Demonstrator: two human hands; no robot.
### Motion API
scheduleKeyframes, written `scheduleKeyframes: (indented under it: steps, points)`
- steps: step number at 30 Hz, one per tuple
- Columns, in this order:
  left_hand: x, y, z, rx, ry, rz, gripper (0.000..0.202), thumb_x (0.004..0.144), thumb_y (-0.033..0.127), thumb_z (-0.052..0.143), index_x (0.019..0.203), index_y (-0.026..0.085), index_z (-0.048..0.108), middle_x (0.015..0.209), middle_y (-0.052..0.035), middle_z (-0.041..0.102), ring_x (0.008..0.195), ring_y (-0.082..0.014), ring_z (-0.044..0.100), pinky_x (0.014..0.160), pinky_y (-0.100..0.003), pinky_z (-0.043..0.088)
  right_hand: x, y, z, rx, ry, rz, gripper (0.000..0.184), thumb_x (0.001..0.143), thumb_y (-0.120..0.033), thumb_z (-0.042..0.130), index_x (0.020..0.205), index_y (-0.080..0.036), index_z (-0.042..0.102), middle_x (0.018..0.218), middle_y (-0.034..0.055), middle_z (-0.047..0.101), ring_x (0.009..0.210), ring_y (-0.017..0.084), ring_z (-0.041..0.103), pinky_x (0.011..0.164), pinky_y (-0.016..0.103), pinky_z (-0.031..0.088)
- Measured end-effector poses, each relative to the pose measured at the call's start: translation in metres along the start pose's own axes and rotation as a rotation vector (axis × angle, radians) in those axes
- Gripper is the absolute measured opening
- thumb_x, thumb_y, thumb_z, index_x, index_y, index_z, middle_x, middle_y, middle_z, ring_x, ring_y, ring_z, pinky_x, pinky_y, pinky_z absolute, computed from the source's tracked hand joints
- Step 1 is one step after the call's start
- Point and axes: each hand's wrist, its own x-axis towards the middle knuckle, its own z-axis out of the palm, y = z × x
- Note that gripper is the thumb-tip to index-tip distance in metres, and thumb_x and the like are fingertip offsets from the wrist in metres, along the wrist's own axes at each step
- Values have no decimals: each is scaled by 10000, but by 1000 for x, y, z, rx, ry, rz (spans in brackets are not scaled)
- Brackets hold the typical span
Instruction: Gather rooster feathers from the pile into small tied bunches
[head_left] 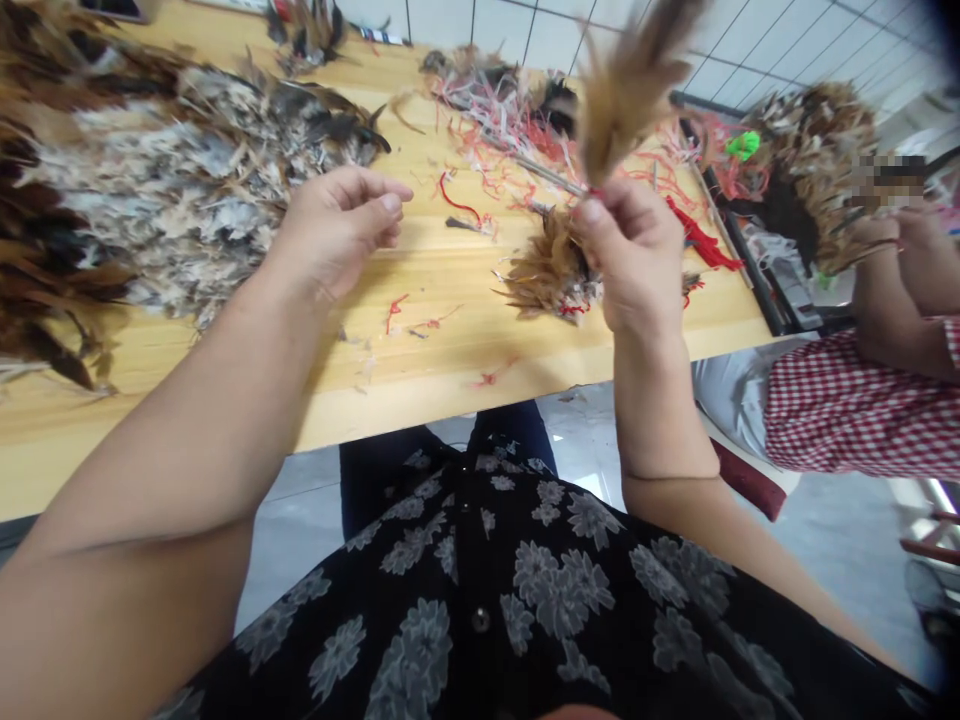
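Note:
Over the table, my right hand (641, 245) pinches the base of a bundle of brown feathers (619, 105). The feathers point upward and are blurred at the top. A thin stick (547, 172) runs from the pinch toward the upper left, and a bit of red shows where the thumb presses. My left hand (337, 225) hovers with fingers loosely bent and thumb apart, holding nothing that I can see. Close by it spreads a large pile of grey, white and brown feathers (161, 180). A second tan feather bunch (555, 260) lies just below my right hand.
Pink and white plastic strands (499, 115) are heaped at the back. Red string (701, 235) lies on the right, with red scraps (395, 312) near the front. Beyond the table's right end (742, 255), a co-worker's hands (889, 235) are beside more feathers (814, 150).

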Motion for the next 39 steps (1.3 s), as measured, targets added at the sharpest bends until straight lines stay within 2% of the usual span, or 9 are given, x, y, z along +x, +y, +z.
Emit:
scheduleKeyframes:
  steps: [4,7,11,16,21,26,32,36,39]
  points:
    - [1,-6,-3,41,-8,-43,225,1015,294,1154,969,255,937,843,-16,774,758,-178,570,749,-372,499,-23,65,-54,-245,237,148,605,1122,-866,700,986,-276,701,888,27,666,836,209,638,827,442,563]
    - [1,-8,-7,46,-33,-69,226,1013,279,1169,994,229,950,870,-17,795,771,-168,567,758,-365,462,-36,87,-58,-286,338,252,472,1107,-676,819,929,-249,726,777,-29,584,754,175,557,816,418,533]
    - [0,-10,-10,80,-32,-53,218,1006,323,1177,994,257,969,841,-8,791,764,-174,561,766,-373,451,-43,72,-34,-355,343,429,365,1072,-355,876,807,-251,648,696,-85,484,702,154,473,805,384,449]
    - [-1,-6,-10,105,-20,-87,166,1066,253,1112,1000,232,961,825,-7,782,721,-158,547,747,-362,466,-44,48,-19,-503,191,552,531,1058,-132,832,677,-273,489,661,-90,432,712,160,408,807,381,337]
    - [2,-12,-8,157,-35,-39,155,1097,172,1030,1001,230,923,809,1,766,711,-141,561,700,-279,507,-45,47,-19,-539,172,568,485,1085,-172,828,754,-288,493,713,-77,503,752,188,457,846,382,354]
    - [14,-22,-7,314,25,9,230,890,24,1003,931,203,864,690,22,665,601,-156,543,602,-292,519,-49,41,-24,-561,160,576,482,1119,-240,808,767,-301,485,734,-67,505,761,197,448,870,393,365]
    - [13,-13,2,479,88,-62,309,907,-127,813,990,170,841,690,41,639,630,-180,583,841,-418,675,-57,42,-43,-529,210,533,346,1063,-292,841,854,-301,565,725,-74,518,751,211,517,859,403,415]
    - [7,-5,8,562,69,-101,276,931,-94,801,1015,166,841,706,30,667,675,-197,617,971,-496,714,-57,47,-53,-451,288,516,295,1045,-230,822,881,-298,587,707,-103,457,722,194,506,840,394,427]
    - [6,-3,7,583,47,-105,255,929,-60,815,1023,175,847,711,30,677,682,-189,610,977,-497,719,-58,53,-57,-402,319,503,254,1031,-166,789,906,-292,606,715,-114,429,710,185,506,831,391,424]
